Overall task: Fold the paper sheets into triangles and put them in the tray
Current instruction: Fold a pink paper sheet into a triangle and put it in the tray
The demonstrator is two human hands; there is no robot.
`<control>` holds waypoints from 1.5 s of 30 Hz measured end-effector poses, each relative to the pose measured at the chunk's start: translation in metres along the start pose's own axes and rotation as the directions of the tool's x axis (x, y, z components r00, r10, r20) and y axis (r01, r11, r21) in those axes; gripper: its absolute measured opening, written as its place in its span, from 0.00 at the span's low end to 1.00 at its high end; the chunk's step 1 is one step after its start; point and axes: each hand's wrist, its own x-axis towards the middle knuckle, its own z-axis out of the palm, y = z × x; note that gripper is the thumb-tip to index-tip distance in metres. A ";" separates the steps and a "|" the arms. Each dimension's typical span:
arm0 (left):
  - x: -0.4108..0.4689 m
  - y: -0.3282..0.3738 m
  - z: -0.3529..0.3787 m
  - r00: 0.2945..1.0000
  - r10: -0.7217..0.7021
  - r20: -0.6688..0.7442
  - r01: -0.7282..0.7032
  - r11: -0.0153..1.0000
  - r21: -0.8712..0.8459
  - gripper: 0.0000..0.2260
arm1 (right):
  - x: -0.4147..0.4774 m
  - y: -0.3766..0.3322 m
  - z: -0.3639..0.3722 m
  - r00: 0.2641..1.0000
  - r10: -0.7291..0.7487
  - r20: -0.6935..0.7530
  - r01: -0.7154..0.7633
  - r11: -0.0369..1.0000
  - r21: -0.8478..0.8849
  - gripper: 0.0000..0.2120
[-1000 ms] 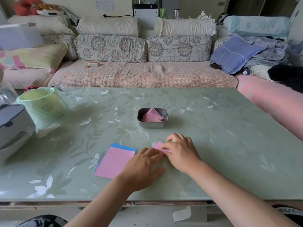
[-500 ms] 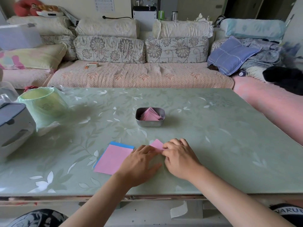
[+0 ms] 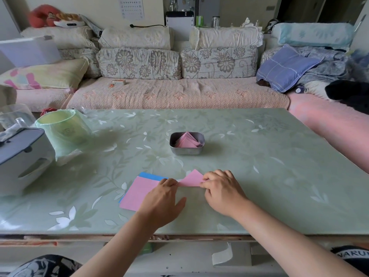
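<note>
— Hands, what are they doing?
— Your left hand (image 3: pixel 161 198) is pressing the folded pink sheet (image 3: pixel 191 179) at its left corner; your right hand (image 3: pixel 223 193) is pinching its right edge.
— Beyond?
— The paper stack (image 3: pixel 139 191) is lying left of the fingers; the tray (image 3: pixel 186 151) is sitting farther off, holding triangles (image 3: pixel 186 141).

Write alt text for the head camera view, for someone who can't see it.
Two hands fold a pink paper into a triangle on a green table: the left hand touches its left corner, the right hand pinches its right edge. A stack of paper sheets lies beside it; a metal tray holds folded triangles.
</note>
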 end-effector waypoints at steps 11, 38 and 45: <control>0.008 0.003 0.000 0.979 0.003 -0.205 -0.021 0.996 -0.089 0.18 | 0.001 -0.002 0.000 1.000 -0.003 0.001 0.003 1.000 -0.001 0.18; 0.027 0.037 0.014 0.991 0.119 0.066 -0.125 0.988 0.096 0.21 | -0.017 0.023 -0.023 0.981 0.191 0.022 -0.188 0.977 -0.100 0.16; 0.039 0.024 0.012 0.994 0.107 0.002 -0.106 0.980 -0.166 0.15 | -0.014 0.026 -0.018 0.985 0.171 -0.029 -0.173 0.983 -0.064 0.13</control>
